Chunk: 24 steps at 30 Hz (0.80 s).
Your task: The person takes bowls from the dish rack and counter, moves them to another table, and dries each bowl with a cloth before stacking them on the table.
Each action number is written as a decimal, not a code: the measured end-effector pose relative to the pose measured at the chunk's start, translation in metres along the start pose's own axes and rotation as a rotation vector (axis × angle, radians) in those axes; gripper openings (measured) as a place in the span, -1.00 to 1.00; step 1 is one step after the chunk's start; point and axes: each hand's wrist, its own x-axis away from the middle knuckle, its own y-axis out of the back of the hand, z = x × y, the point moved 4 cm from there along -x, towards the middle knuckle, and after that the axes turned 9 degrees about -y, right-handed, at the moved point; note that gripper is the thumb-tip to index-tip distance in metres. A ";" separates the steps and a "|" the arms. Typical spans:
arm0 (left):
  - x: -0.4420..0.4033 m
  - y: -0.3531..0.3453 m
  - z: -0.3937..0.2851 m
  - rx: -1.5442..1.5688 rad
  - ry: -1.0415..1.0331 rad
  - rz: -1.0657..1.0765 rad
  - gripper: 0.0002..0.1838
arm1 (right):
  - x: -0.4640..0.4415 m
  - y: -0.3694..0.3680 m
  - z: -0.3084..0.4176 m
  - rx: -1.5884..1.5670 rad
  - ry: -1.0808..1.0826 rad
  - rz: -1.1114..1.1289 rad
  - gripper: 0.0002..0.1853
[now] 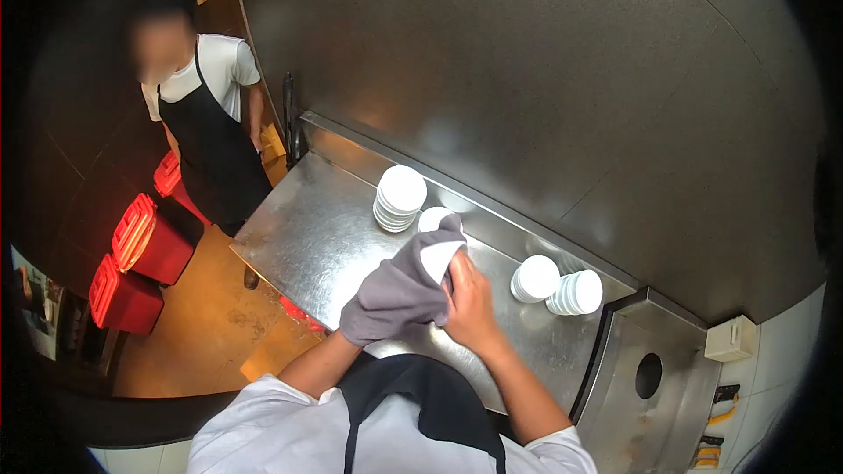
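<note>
A grey cloth (395,297) covers my left hand, whose fingers are hidden beneath it, with the forearm (327,363) coming out below. The cloth wraps around a white dish (441,260), and only part of the dish shows. My right hand (471,305) is closed on the dish's right side, against the cloth. Both hands are above a steel counter (303,211). Just beyond them stand a tall stack of white dishes (400,195) and another white stack (434,219), partly hidden by the cloth. To the right are two more stacks of white dishes (535,279) (577,293), the outer one leaning.
A person (206,105) in a black apron stands beyond the counter's left end. Several red lidded bins (158,246) line the floor at left. A raised back edge (474,202) runs along the wall. At right is a steel surface with a round hole (648,376).
</note>
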 end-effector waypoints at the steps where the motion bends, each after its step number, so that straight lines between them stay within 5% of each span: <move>1: 0.001 -0.001 0.000 -0.009 -0.002 0.001 -0.64 | 0.005 -0.013 -0.008 -0.216 -0.067 0.009 -0.60; 4: 0.003 -0.005 0.000 -0.052 0.007 0.015 -0.65 | 0.017 -0.028 -0.033 -1.340 -0.548 0.487 -0.39; 5: 0.005 -0.007 0.002 -0.080 0.017 0.019 -0.65 | 0.031 -0.020 -0.029 -1.328 -0.705 0.219 -0.33; 7: 0.008 -0.006 0.007 -0.180 0.034 0.017 -0.66 | 0.033 0.001 -0.029 -1.520 -0.395 0.189 -0.33; 10: 0.013 -0.005 0.022 -0.371 0.067 0.001 -0.68 | 0.034 0.041 -0.006 -0.891 -0.070 -0.200 -0.46; 13: 0.014 -0.006 0.018 -0.509 0.073 0.064 -0.69 | 0.047 0.048 0.008 -0.003 0.300 -0.340 -0.61; 16: 0.005 -0.007 -0.014 -0.442 0.157 0.198 -0.71 | 0.062 0.007 -0.004 0.264 0.545 -0.450 -0.53; 17: 0.005 -0.013 -0.016 -0.278 0.087 0.034 -0.73 | 0.064 0.003 -0.010 0.262 0.565 -0.466 -0.45; 19: 0.013 -0.033 0.001 0.264 0.252 -0.118 -0.71 | 0.057 0.001 -0.016 -0.218 0.267 -0.455 -0.34; 22: 0.003 -0.044 -0.007 0.024 0.042 -0.143 -0.69 | 0.053 0.001 -0.040 -0.741 -0.111 -0.162 -0.29; 24: 0.019 -0.042 0.011 -0.349 0.036 0.295 -0.70 | 0.065 -0.032 -0.081 -1.172 -0.492 0.032 -0.34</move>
